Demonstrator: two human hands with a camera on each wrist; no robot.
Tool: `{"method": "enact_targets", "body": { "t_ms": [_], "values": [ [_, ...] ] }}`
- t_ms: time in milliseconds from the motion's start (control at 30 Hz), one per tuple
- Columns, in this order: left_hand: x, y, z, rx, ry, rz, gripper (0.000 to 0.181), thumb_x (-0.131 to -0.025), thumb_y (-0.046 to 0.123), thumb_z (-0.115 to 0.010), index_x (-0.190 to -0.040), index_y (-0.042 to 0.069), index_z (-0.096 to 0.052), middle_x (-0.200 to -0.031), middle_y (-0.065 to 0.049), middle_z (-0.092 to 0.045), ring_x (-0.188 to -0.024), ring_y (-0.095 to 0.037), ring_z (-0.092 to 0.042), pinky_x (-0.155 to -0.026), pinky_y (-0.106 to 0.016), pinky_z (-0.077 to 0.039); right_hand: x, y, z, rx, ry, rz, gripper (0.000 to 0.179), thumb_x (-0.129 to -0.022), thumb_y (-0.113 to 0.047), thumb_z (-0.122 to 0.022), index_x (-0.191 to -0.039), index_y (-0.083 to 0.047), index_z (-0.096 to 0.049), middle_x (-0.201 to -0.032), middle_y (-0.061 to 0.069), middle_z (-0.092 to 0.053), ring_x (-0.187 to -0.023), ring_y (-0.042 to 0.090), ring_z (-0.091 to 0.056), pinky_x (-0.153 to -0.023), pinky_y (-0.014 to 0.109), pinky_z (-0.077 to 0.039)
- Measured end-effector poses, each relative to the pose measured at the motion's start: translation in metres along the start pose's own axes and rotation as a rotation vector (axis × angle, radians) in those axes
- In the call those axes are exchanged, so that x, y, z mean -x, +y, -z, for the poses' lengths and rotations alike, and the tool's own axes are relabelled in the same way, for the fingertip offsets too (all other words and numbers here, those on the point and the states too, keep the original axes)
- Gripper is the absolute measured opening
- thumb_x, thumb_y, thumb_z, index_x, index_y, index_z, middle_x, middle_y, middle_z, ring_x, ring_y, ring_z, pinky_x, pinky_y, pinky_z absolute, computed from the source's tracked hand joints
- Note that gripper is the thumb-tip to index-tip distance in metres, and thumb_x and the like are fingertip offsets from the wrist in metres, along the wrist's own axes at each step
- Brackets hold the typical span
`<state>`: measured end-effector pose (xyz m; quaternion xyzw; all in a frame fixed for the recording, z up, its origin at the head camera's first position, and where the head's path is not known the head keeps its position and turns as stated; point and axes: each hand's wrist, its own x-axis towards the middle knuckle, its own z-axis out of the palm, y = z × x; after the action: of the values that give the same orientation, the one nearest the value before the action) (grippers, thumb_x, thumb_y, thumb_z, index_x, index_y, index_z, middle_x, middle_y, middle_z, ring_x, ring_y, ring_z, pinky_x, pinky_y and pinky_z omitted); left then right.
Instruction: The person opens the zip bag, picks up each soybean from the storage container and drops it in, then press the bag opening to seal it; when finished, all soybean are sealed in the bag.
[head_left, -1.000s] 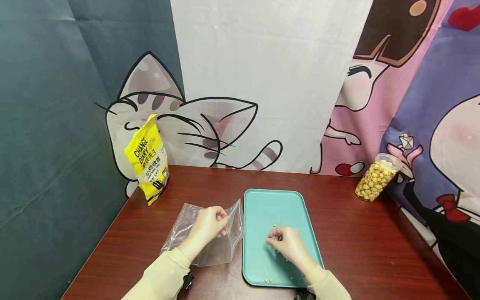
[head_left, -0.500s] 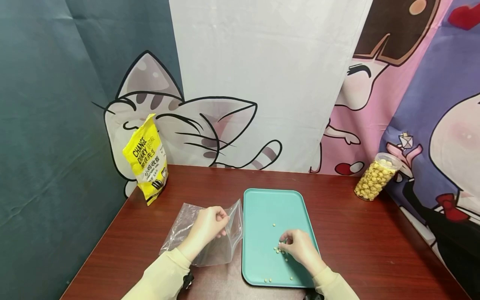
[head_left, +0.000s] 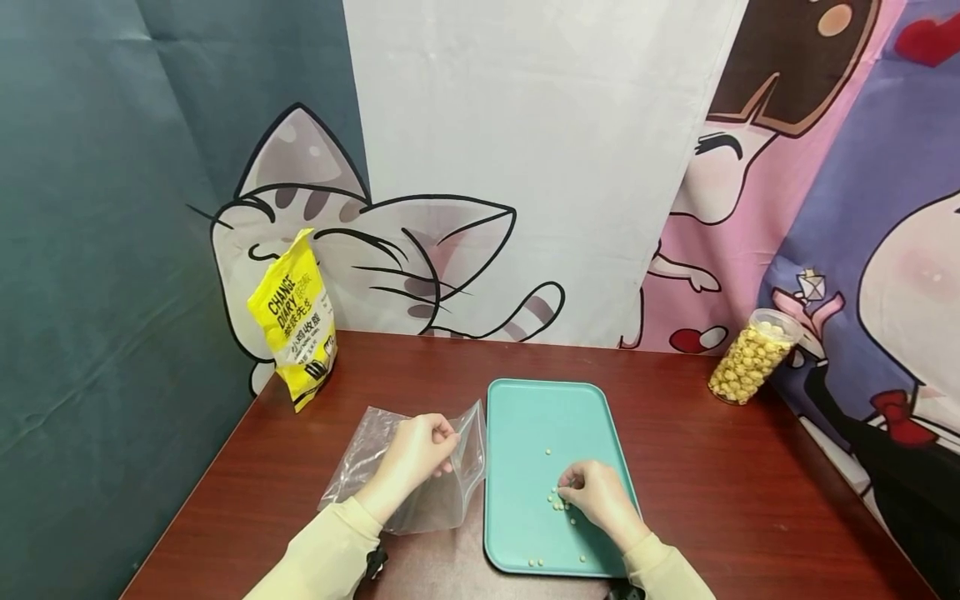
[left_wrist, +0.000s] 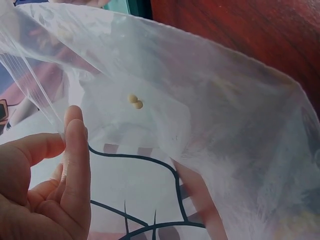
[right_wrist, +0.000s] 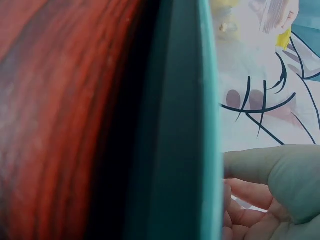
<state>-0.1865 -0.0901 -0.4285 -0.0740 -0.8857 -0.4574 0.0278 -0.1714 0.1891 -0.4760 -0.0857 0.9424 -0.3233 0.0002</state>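
Note:
My left hand [head_left: 423, 446] pinches the edge of a clear plastic zip bag [head_left: 363, 454], thumb against fingers, its mouth held open toward the tray. Two small round pale-yellow beans [left_wrist: 134, 101] show in the bag in the left wrist view. On the turquoise tray [head_left: 543, 412], my right hand [head_left: 600, 496] has its fingers curled, thumb and index tips right at a loose cluster of beans [head_left: 558, 506]. In the right wrist view the tray's rim hides those fingertips; I cannot tell whether a bean is between them.
Several more beans [head_left: 536, 562] lie scattered over the tray. A yellow snack bag [head_left: 296, 321] stands at the table's back left. A clear jar of popcorn [head_left: 753, 358] stands at the back right. Printed cloth [head_left: 540, 125] hangs behind the reddish wooden table [head_left: 720, 467].
My right hand has moved a little right and toward me over the tray, down to the bean cluster, and has stayed there over the last half second. My left hand and the bag hold still.

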Motion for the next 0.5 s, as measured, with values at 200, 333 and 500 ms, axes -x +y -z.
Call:
{"method": "enact_targets", "body": {
  "t_ms": [200, 333, 500],
  "values": [
    [0.0009, 0.0006, 0.0011, -0.004, 0.0, 0.01, 0.008, -0.086, 0.01, -0.063, -0.078, 0.009, -0.061, -0.054, 0.002, -0.06, -0.041, -0.011, -0.058, -0.037, -0.022, -0.045, -0.001, -0.0014, -0.0017, 0.02, 0.012, -0.001, 0.014, -0.074, -0.003, -0.075, -0.069, -0.012, -0.066, -0.059, -0.007, -0.053, -0.055, 0.008, -0.043, -0.053, 0.024, -0.037],
    [0.0006, 0.0005, 0.0017, 0.003, -0.004, 0.011, 0.008, -0.087, 0.01, -0.062, -0.079, 0.009, -0.061, -0.055, 0.002, -0.06, -0.042, -0.011, -0.059, -0.038, -0.022, -0.046, -0.0021, -0.0037, -0.0022, 0.009, 0.031, 0.0, 0.014, -0.074, -0.004, -0.075, -0.069, -0.013, -0.067, -0.059, -0.008, -0.053, -0.055, 0.007, -0.042, -0.053, 0.024, -0.038],
    [0.0004, 0.0003, 0.0011, 0.018, -0.002, 0.005, 0.008, -0.086, 0.008, -0.063, -0.079, 0.007, -0.062, -0.055, 0.001, -0.06, -0.042, -0.011, -0.059, -0.039, -0.022, -0.046, -0.0052, -0.0093, -0.0025, 0.01, 0.077, 0.021, 0.015, -0.074, -0.005, -0.075, -0.067, -0.015, -0.067, -0.058, -0.01, -0.053, -0.054, 0.005, -0.043, -0.054, 0.023, -0.039]
  ]
}}
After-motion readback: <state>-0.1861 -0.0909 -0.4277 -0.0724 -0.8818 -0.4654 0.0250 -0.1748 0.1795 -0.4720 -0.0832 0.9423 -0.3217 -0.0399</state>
